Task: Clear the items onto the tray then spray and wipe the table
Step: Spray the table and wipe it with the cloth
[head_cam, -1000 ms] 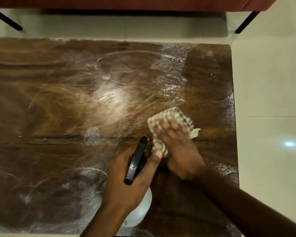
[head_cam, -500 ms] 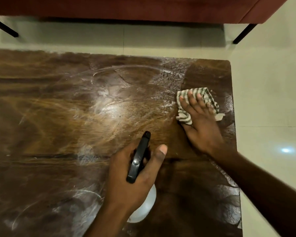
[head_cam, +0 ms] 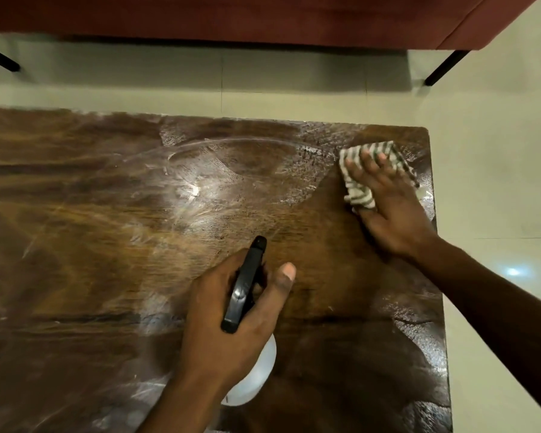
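Note:
A dark wooden table (head_cam: 107, 245) fills most of the view, streaked with wet spray marks. My right hand (head_cam: 391, 207) presses flat on a green-and-white striped cloth (head_cam: 358, 192) near the table's far right corner. My left hand (head_cam: 228, 326) grips a spray bottle (head_cam: 247, 289) over the table's near middle. Its black head points away from me, and its white body (head_cam: 256, 376) shows below my palm. No tray is in view.
A dark red sofa (head_cam: 263, 17) on black legs (head_cam: 444, 67) stands beyond the table, across a strip of pale tiled floor (head_cam: 497, 151). The table's right edge runs just right of the cloth.
My right hand has slid the cloth away from me and to the right, from beside the spray bottle to the far right corner. My left hand has held the bottle in place.

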Motion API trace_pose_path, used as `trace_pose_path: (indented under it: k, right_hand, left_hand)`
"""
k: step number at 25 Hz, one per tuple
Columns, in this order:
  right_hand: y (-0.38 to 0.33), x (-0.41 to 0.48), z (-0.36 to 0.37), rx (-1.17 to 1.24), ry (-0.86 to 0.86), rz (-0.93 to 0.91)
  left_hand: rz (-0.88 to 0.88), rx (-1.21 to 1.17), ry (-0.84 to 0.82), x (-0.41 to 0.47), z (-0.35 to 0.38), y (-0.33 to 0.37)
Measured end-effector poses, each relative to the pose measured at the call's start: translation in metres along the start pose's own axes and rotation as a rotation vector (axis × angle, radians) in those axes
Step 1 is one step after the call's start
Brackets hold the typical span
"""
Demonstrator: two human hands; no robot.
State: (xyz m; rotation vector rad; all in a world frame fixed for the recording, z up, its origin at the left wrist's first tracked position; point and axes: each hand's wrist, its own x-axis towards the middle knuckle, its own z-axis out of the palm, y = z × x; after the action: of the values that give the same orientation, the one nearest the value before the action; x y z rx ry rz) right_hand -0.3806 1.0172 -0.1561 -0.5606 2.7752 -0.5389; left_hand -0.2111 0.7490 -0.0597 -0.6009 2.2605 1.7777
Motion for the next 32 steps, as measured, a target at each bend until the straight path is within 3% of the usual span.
trace_pose_path:
  k: [2,4,7,9,10,12,16,18,20,24,25,26,28,31,32]
  right_hand:
    - [-0.029,0.026,0.006,0.122,0.085,0.274]
    - [-0.076,0.027,0.024,0.093,0.042,0.245]
    - [-0.124,-0.015,0.055,-0.069,-0.202,-0.361]
    - [-0.109,-0.032,0.052,-0.175,-0.261,-0.79]
    - [-0.088,-0.029,0.044,-0.211,-0.28,-0.881]
    - [-0.036,-0.02,0.021,-0.252,-0.283,-0.705]
    - [0.031,0.012,-0.02,-0.075,0.076,0.217]
    - [0.01,0.035,-0.015,-0.027,0.103,0.452]
    - [-0.033,0.051,0.004,-0.076,0.025,0.322]
    - [-0.1,0.051,0.027,-0.233,-0.337,-0.481]
    - [-0.092,0.054,0.02,-0.282,-0.376,-0.624]
    - [-0.078,0.058,0.012,-0.303,-0.367,-0.655]
    - [-0.043,0.064,0.0,-0.24,-0.262,-0.393]
    - [-0.013,0.066,-0.011,-0.028,0.044,0.27]
    - [-0.016,0.066,-0.008,0.048,0.112,0.409]
  left_hand:
    - [0.018,-0.009,0.005,0.004,-0.003,0.005]
    - [0.021,-0.013,-0.006,0.006,-0.001,0.006]
    - [0.02,0.025,-0.013,0.014,0.001,0.008]
    - [0.031,0.045,-0.022,0.017,0.0,0.008]
    - [0.032,0.047,-0.036,0.018,-0.001,0.007]
    - [0.034,0.032,-0.069,0.018,-0.002,0.006]
    - [0.005,-0.032,-0.074,0.021,-0.003,0.009]
    - [-0.016,-0.031,-0.07,0.023,0.001,0.009]
    - [-0.012,0.003,-0.042,0.024,0.003,0.006]
    - [0.016,-0.003,0.003,0.027,0.004,0.01]
    - [0.014,-0.019,0.008,0.027,0.002,0.011]
    - [0.014,-0.025,0.005,0.028,0.0,0.011]
    - [0.011,-0.024,0.003,0.028,-0.003,0.012]
    - [0.018,-0.018,0.007,0.025,-0.005,0.012]
    - [0.016,-0.009,0.004,0.024,-0.006,0.012]
